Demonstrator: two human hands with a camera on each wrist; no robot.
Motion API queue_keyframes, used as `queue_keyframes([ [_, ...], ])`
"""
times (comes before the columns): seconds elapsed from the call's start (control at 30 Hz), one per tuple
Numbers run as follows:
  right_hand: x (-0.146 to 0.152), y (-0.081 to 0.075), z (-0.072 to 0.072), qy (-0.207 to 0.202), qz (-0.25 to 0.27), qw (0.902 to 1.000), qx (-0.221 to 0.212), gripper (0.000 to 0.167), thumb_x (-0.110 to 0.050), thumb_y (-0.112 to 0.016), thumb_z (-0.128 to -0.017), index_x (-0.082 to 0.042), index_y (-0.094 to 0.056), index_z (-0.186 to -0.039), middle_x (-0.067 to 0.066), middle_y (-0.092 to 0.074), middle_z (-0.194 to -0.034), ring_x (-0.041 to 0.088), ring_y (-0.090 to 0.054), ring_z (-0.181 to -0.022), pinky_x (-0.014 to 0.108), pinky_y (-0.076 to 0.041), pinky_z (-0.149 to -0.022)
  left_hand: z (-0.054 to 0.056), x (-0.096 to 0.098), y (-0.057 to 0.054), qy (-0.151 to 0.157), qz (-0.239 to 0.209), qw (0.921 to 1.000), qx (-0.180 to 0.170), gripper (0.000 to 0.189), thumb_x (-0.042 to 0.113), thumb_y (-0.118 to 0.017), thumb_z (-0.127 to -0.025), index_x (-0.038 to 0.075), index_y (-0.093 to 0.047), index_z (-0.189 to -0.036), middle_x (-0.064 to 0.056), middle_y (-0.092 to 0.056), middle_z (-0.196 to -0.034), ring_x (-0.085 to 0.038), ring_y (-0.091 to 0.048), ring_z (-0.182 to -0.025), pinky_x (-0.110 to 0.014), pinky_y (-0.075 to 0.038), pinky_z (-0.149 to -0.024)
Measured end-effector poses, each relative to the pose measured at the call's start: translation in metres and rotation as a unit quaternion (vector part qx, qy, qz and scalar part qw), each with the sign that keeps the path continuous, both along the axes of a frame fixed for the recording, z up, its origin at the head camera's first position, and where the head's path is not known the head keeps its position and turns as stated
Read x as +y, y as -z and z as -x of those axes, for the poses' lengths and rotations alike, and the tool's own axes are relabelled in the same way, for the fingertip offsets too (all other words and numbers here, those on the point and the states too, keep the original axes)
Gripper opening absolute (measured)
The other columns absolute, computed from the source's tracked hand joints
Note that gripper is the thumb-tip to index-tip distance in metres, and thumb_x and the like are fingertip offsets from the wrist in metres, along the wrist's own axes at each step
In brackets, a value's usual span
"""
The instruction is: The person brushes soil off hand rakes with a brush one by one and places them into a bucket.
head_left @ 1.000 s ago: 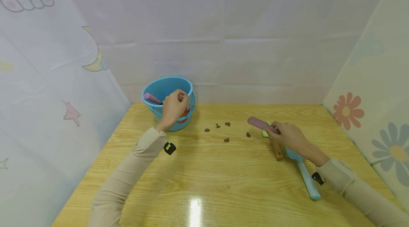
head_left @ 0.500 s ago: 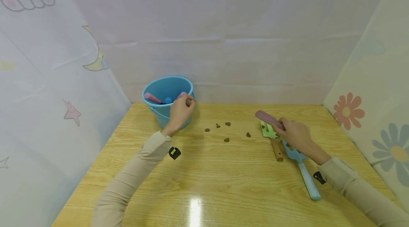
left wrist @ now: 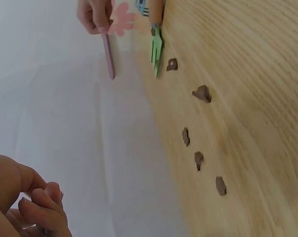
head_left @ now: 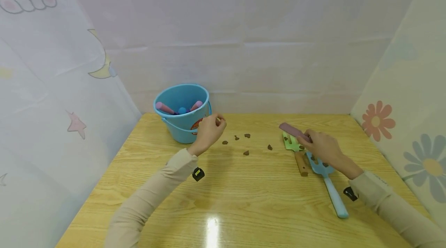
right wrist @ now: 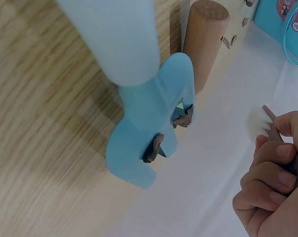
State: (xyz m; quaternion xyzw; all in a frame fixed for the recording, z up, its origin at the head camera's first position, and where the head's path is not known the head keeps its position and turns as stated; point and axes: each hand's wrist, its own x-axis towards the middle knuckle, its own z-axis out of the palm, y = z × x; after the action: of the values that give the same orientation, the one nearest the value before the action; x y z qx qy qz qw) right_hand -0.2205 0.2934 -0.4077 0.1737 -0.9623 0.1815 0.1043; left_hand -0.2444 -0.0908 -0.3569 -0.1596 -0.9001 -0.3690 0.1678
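Observation:
My left hand [head_left: 210, 131] is just to the right of the blue bucket [head_left: 177, 128], its fingers loosely bent, with nothing visible in them. Two pink handles [head_left: 196, 105] and a blue knob [head_left: 182, 111] show inside the bucket. In my right hand [head_left: 324, 148] I grip a flat mauve brush [head_left: 294, 131]; pale bristles [right wrist: 259, 122] appear on it in the right wrist view. Below that hand lie a green garden fork [head_left: 292, 142] with a wooden handle and a light-blue fork-like tool [head_left: 333, 190]. Small brown bits [right wrist: 154, 148] sit on the blue tool's head.
Several brown scraps [head_left: 246, 152] are scattered mid-table between the bucket and the tools. The wooden table [head_left: 244, 193] meets a pale cloth backdrop [head_left: 278, 66] at the rear and patterned side panels [head_left: 418, 124].
My left hand has moved from the bucket's rim rightward and away, leaving the second pink handle inside. My right hand has shifted slightly right with the brush, uncovering more of the green fork.

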Motion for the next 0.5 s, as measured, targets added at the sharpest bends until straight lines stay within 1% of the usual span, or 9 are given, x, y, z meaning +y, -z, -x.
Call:
queue_keyframes([
  [0.07,0.001,0.000,-0.001,-0.001,0.006,0.9999,-0.011,0.036,-0.033,-0.052,-0.103,0.000,-0.060,-0.092,-0.003,-0.043,-0.052,0.011,-0.038,-0.040,0.026,-0.028,-0.038,-0.001,0.005,0.003,0.008,0.003,1.0000,-0.001,0.017,0.010,-0.055,-0.097,0.004,-0.070,-0.100,-0.001,-0.066,-0.070,-0.011,-0.054,-0.050,-0.028,-0.043,-0.048],
  [0.2,0.003,0.000,-0.001,-0.003,0.011,0.9996,-0.024,0.036,-0.032,-0.049,-0.105,0.001,-0.057,-0.094,-0.002,-0.044,-0.054,0.011,-0.040,-0.041,0.026,-0.029,-0.038,-0.001,0.013,0.009,0.029,0.000,0.9993,-0.024,0.017,0.011,-0.054,-0.097,0.004,-0.069,-0.099,0.000,-0.065,-0.068,-0.008,-0.056,-0.046,-0.026,-0.046,-0.047],
  [0.27,0.004,0.000,-0.002,-0.004,0.011,0.9996,-0.027,0.036,-0.031,-0.049,-0.105,0.002,-0.056,-0.092,-0.001,-0.043,-0.054,0.012,-0.040,-0.041,0.026,-0.029,-0.039,-0.002,0.017,0.011,0.032,0.007,0.9990,-0.031,0.016,0.011,-0.054,-0.097,0.005,-0.069,-0.099,0.001,-0.064,-0.066,-0.008,-0.057,-0.046,-0.026,-0.046,-0.046],
  [0.33,0.005,0.000,-0.002,-0.005,0.009,0.9995,-0.029,0.035,-0.031,-0.049,-0.105,0.001,-0.055,-0.091,-0.001,-0.042,-0.054,0.012,-0.039,-0.041,0.027,-0.029,-0.039,-0.001,0.021,0.013,0.031,0.015,0.9990,-0.030,0.016,0.012,-0.055,-0.097,0.006,-0.070,-0.098,0.002,-0.064,-0.066,-0.007,-0.057,-0.047,-0.026,-0.047,-0.048],
  [0.4,0.006,0.000,-0.003,-0.005,0.008,0.9995,-0.031,0.036,-0.031,-0.048,-0.105,0.001,-0.055,-0.091,-0.001,-0.042,-0.054,0.012,-0.039,-0.042,0.027,-0.030,-0.040,-0.001,0.025,0.016,0.026,0.026,0.9990,-0.024,0.015,0.012,-0.056,-0.096,0.007,-0.070,-0.096,0.003,-0.064,-0.066,-0.008,-0.055,-0.049,-0.027,-0.044,-0.048],
  [0.5,0.008,0.000,-0.002,0.000,0.006,0.9993,-0.037,0.037,-0.032,-0.047,-0.105,0.001,-0.054,-0.090,0.000,-0.043,-0.055,0.013,-0.040,-0.043,0.028,-0.031,-0.040,-0.001,0.032,0.021,0.039,0.026,0.9984,-0.031,0.014,0.012,-0.056,-0.097,0.007,-0.069,-0.096,0.004,-0.063,-0.066,-0.008,-0.053,-0.049,-0.025,-0.042,-0.047],
])
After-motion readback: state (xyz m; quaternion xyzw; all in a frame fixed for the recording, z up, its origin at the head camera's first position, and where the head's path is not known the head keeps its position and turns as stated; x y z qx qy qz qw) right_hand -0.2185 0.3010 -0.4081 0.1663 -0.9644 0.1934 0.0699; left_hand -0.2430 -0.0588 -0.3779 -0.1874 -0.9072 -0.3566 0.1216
